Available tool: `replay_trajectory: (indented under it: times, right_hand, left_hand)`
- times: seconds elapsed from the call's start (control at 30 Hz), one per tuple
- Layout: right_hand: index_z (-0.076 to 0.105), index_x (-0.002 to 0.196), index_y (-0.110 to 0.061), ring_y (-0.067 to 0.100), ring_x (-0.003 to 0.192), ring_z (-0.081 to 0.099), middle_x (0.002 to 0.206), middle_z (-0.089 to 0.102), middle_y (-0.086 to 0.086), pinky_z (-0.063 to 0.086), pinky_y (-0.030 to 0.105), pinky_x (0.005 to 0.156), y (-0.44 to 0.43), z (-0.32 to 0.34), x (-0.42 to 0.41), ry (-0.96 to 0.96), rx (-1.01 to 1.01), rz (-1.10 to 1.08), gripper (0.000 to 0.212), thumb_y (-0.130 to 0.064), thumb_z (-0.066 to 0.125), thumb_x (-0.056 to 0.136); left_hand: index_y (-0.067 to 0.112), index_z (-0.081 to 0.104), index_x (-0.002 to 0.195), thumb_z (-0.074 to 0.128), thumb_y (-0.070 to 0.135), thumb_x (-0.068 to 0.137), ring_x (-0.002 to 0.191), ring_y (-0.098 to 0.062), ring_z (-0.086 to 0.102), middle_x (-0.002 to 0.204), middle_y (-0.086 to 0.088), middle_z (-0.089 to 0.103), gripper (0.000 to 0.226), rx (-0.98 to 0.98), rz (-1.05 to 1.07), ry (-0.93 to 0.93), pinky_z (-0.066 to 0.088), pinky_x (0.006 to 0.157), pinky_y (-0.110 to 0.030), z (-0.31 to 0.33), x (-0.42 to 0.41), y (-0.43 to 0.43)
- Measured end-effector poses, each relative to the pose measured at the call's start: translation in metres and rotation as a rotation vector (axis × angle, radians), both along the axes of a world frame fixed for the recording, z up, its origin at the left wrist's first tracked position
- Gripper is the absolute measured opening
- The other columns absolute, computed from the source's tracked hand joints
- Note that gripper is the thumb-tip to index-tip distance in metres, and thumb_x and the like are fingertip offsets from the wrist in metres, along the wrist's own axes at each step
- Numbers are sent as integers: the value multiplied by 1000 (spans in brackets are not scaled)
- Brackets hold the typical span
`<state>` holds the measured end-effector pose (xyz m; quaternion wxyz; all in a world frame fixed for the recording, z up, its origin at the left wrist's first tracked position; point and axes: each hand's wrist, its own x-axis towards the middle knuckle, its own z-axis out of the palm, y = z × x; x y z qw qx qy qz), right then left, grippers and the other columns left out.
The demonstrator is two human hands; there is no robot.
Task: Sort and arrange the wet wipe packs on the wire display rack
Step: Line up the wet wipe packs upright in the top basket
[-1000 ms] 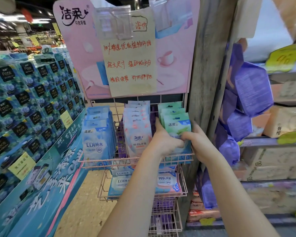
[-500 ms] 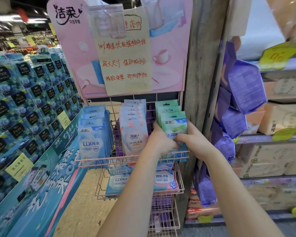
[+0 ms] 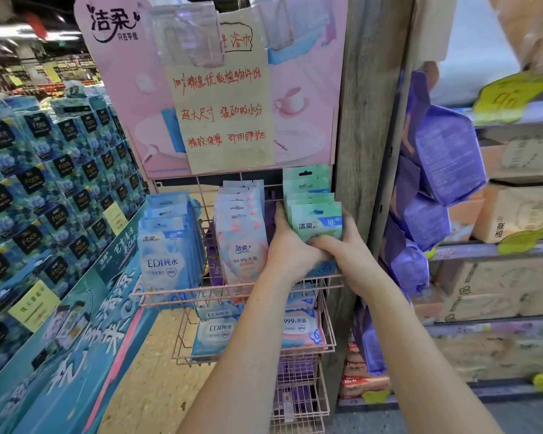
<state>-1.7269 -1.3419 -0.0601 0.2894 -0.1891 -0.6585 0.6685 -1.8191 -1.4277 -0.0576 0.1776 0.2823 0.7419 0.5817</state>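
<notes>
green packs point(image 3: 316, 225) stand at the right end of the pink wire rack's point(image 3: 232, 289) top basket, and from my screen i see both hands closed on the front ones. the left hand point(image 3: 290, 250) curls its fingers across their lower front, thumb up along the left edge. the right hand point(image 3: 347, 250) grips the right edge. just left of the left fingers stand pink packs point(image 3: 242, 245), and blue packs point(image 3: 165, 258) stand further left, well apart. below the fingers, flat packs point(image 3: 217, 330) lie in the next basket down.

Glossy plastic packs point(image 3: 315, 225), pink-coated wire rack point(image 3: 232, 291)
</notes>
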Motion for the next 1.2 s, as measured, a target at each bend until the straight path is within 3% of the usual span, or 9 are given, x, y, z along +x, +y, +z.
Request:
replay_trajectory:
  times: [0.1,0.2,0.33,0.47,0.53,0.6,0.73,0.93,1.2]
  right_hand:
    - [37,149,-23,14,116,68,124,72,-1,53,32,98,1,3,-1,-32,38,31,77,10,66,85]
    - [48,136,-30,5,107,70,113,75,-11,54,23,87,3,9,-2,-79,76,75,63,6,64,88]
    - [50,135,-34,4,105,70,113,74,-13,54,26,90,1,13,0,-118,112,66,59,-2,65,87]
    - [54,131,-39,8,111,68,116,74,-13,53,40,102,-8,16,-2,-110,127,12,61,-16,66,76]
    - [55,130,-37,11,111,69,116,74,-11,53,42,102,-11,18,-3,-95,114,-5,62,-18,66,72]
    - [55,129,-34,13,112,68,115,74,-9,53,44,102,-9,18,-3,-98,104,-25,63,-24,68,68]
    - [59,117,-42,15,107,70,111,75,-10,54,48,99,-5,14,-2,-204,114,-23,56,-42,74,62]
    - [57,117,-32,17,106,72,113,75,-1,57,45,97,-5,9,-1,-130,74,-6,48,-12,77,78]
    - [52,137,-22,12,107,72,113,76,-4,56,33,94,-4,6,-4,-34,57,-42,64,2,70,80]
  left_hand:
    - [39,19,159,95,24,50,118,-10,67,128,10,68,134,9,-14,-32,55,107,-40,5,0,-2]
    - [35,16,161,92,10,64,121,-12,65,131,8,66,125,-7,-31,-40,52,107,-32,11,1,-6]
    - [34,9,163,87,5,75,129,-15,59,142,4,58,121,-4,-60,-81,48,94,-20,16,4,-7]
    - [34,22,157,92,12,58,120,-16,66,132,4,66,123,31,-14,-76,52,107,-35,17,7,-6]
    - [35,30,152,94,11,61,116,-14,67,126,8,68,114,40,-10,-60,53,106,-35,15,7,-7]
    - [41,36,146,94,25,54,113,-11,70,121,15,71,109,25,6,-4,54,106,-38,17,6,-8]
    - [33,33,152,94,23,57,112,-14,69,121,10,72,113,-68,-29,-9,52,108,-40,20,5,-14]
    - [27,27,152,95,22,61,115,-17,66,123,6,67,114,-118,-46,-39,51,109,-45,15,5,-16]
    - [36,28,150,90,28,66,113,-15,68,120,12,68,104,-77,14,109,52,106,-37,17,10,-14]
